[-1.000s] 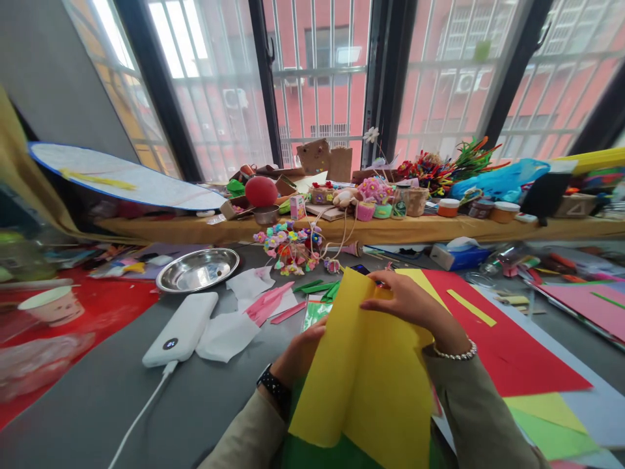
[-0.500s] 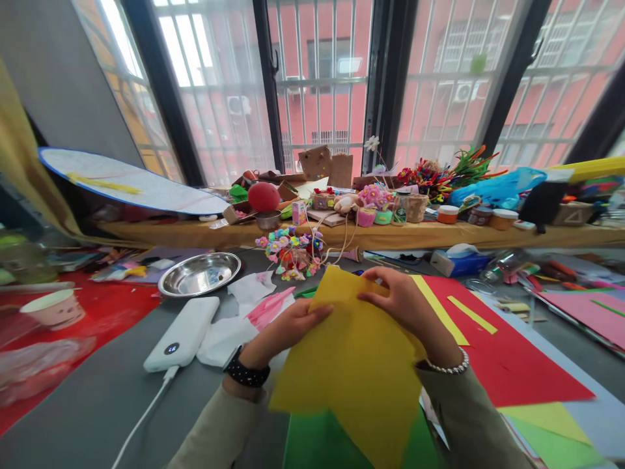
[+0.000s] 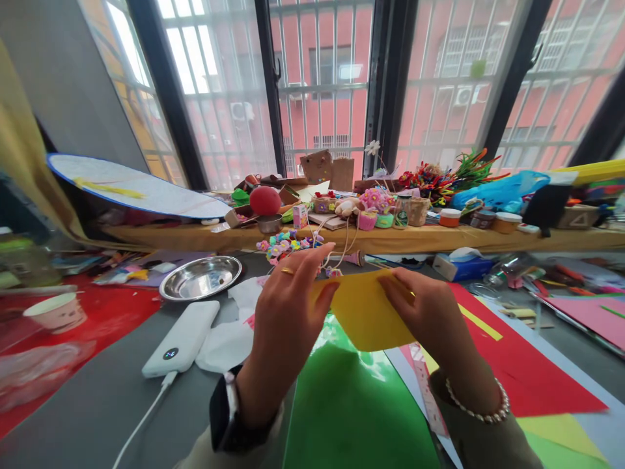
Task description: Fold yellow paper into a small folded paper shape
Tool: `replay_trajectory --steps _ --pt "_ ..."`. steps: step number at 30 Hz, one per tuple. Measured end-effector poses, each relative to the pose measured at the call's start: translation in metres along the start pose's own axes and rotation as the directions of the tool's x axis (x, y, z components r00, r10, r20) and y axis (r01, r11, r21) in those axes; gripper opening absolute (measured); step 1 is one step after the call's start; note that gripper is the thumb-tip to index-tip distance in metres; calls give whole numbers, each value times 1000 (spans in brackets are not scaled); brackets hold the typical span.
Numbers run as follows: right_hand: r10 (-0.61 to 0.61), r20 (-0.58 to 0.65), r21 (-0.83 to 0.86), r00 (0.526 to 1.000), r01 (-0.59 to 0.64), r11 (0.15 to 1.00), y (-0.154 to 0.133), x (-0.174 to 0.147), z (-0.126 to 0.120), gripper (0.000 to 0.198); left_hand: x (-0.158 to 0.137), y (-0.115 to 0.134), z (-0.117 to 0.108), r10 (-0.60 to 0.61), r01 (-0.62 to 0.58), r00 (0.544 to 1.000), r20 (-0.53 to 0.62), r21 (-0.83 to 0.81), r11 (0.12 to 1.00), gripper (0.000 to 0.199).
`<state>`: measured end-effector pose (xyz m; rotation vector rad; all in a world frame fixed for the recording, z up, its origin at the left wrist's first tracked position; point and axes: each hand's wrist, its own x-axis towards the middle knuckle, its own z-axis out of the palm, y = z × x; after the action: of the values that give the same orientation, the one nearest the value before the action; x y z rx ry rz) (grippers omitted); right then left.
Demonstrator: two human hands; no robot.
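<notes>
Between my two hands a sheet of yellow paper [image 3: 371, 312] is held up, tilted, above a glossy green sheet [image 3: 356, 404]. My left hand [image 3: 293, 312] grips its left edge with the thumb in front; the fingers reach up behind. My right hand [image 3: 430, 312] pinches the top right part between thumb and fingers. Under my right forearm a pink patterned ruler-like strip [image 3: 428, 391] lies partly covered. The red paper [image 3: 517, 371], with a yellow strip [image 3: 481, 321] on it, spreads to the right of my right hand.
Left of my hands lie a white power bank [image 3: 183, 340] with a cable, crumpled tissue [image 3: 227, 345] and a metal dish [image 3: 200, 279]. A paper cup [image 3: 57, 312] stands on red material. Colourful small flowers [image 3: 283, 247] sit before the crowded sill [image 3: 205, 242].
The yellow sheet has been raised and turned, and now looks shorter, showing more of the green sheet. My left hand has rotated upright; my right hand has shifted right.
</notes>
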<state>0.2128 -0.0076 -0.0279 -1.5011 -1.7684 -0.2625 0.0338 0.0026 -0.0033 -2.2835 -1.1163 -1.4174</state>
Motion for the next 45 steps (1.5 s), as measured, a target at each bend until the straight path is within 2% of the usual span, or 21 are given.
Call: replay_trajectory --steps 4,7,12,22,28,34,45 --pt "-53 -88 -124 995 42 991 -6 -7 -2 20 3 23 8 62 -79 995 76 240 968 16" --pt "-94 -125 -172 988 72 982 -11 -10 -4 21 1 31 19 76 -111 990 117 332 937 9" --pt "-121 -111 -103 986 109 989 -15 -12 -5 22 -6 33 29 93 -136 984 151 309 941 10" --pt "-151 -188 57 971 165 985 -19 -15 -10 21 -13 36 28 118 -153 981 154 242 958 14" --pt "-156 -230 54 961 173 983 -23 -19 -13 19 -15 36 21 117 -145 985 124 251 957 15" --pt "-193 -205 28 960 203 979 -23 -19 -12 21 -15 35 20 97 -125 987 127 237 964 14" --pt "-185 -206 23 961 194 981 -23 -20 -11 19 -18 34 20 100 -135 983 151 239 962 11"
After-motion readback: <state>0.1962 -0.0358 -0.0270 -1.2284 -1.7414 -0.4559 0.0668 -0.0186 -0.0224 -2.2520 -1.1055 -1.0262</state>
